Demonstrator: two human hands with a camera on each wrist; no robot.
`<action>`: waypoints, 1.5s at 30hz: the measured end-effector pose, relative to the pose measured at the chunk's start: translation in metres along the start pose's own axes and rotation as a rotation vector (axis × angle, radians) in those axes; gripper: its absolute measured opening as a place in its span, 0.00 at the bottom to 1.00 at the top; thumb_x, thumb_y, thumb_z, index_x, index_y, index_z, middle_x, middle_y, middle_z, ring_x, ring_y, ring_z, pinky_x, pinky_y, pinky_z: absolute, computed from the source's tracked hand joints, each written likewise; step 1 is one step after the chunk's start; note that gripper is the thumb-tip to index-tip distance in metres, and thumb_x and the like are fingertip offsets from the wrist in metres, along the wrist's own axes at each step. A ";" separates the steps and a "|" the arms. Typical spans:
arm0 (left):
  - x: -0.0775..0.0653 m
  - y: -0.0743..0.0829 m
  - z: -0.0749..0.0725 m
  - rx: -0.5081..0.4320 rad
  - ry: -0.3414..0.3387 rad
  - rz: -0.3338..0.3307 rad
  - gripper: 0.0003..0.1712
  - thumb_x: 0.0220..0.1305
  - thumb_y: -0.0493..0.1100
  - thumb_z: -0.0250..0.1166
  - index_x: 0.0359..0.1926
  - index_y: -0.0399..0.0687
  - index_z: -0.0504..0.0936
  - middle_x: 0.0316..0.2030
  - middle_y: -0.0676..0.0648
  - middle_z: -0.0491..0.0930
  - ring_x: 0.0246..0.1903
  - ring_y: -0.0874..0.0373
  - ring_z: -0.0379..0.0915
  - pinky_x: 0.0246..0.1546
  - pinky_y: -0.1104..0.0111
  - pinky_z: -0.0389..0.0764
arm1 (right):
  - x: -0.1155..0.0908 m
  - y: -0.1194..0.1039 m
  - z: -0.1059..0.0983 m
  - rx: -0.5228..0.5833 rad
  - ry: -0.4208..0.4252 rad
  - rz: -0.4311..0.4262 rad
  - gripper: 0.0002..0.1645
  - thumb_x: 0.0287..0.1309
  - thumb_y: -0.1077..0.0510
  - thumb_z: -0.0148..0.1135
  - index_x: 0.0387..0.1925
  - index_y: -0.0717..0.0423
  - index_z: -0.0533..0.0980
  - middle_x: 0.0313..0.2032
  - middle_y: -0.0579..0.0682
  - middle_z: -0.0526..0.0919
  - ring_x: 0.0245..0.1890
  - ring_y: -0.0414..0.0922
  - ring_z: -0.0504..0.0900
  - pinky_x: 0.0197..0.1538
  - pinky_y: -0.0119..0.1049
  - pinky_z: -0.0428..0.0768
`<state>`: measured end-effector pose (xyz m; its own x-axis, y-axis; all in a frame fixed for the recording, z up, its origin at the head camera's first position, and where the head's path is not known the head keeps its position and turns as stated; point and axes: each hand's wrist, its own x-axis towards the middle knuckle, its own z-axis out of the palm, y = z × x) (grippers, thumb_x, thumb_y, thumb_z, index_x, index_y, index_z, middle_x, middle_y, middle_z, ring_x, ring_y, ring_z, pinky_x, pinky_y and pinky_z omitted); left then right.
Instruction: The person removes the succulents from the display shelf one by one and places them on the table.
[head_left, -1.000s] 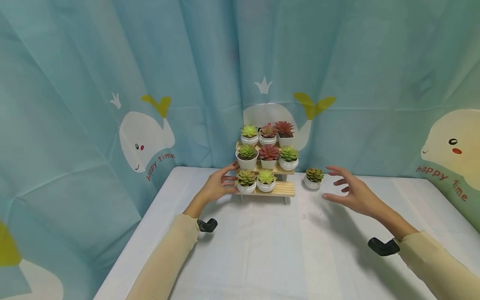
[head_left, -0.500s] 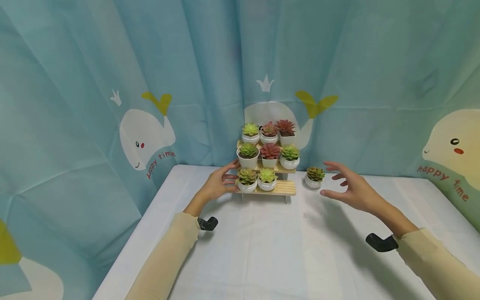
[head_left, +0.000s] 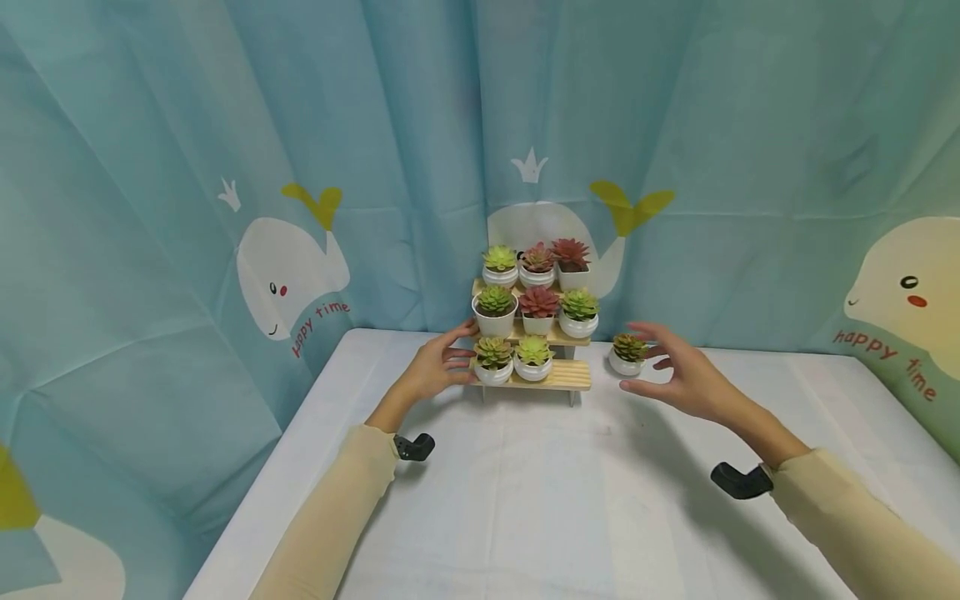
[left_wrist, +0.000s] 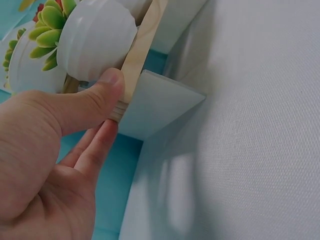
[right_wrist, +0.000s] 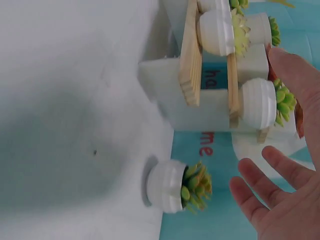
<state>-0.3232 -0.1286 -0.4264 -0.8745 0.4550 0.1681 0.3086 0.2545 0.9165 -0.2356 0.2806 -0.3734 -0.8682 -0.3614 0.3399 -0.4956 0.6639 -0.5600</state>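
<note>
A three-tier plant stand (head_left: pixel 572 375) with wooden slats holds several potted succulents in white pots. My left hand (head_left: pixel 431 368) is at its left end; in the left wrist view, thumb and fingers pinch the wooden shelf edge (left_wrist: pixel 134 70) beside a white pot (left_wrist: pixel 97 40). On the table right of the stand sits one potted succulent (head_left: pixel 626 355) with dark green leaves. My right hand (head_left: pixel 686 379) hovers just right of that pot, thumb and fingers spread apart, holding nothing. The right wrist view shows a gap between the fingers and this succulent (right_wrist: pixel 172 187).
The stand's bottom tier has bare slats (head_left: pixel 573 377) at its right end. A blue curtain (head_left: pixel 420 167) with whale prints hangs right behind the table. White cloth covers the table (head_left: pixel 540 492), with both forearms reaching over it.
My right hand has moved left, closer to the lone potted succulent. My left hand stays at the stand's left end, and the pots have not moved.
</note>
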 end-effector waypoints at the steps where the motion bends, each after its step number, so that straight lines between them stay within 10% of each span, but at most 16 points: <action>1: 0.000 0.000 0.000 0.001 0.000 0.005 0.48 0.55 0.22 0.73 0.76 0.39 0.65 0.79 0.46 0.55 0.64 0.40 0.73 0.61 0.59 0.82 | 0.002 -0.001 0.002 0.011 -0.005 0.002 0.51 0.57 0.50 0.79 0.76 0.49 0.62 0.66 0.60 0.73 0.56 0.59 0.80 0.54 0.48 0.83; 45: -0.003 0.002 0.000 -0.012 -0.005 0.026 0.48 0.55 0.21 0.73 0.75 0.36 0.64 0.80 0.44 0.53 0.64 0.36 0.72 0.63 0.54 0.80 | 0.054 -0.024 0.109 0.239 0.076 0.052 0.39 0.55 0.57 0.79 0.65 0.58 0.70 0.61 0.61 0.80 0.57 0.58 0.82 0.56 0.56 0.84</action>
<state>-0.3204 -0.1293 -0.4251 -0.8644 0.4653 0.1906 0.3270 0.2324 0.9160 -0.2736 0.1735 -0.4241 -0.8931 -0.2740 0.3568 -0.4493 0.5034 -0.7381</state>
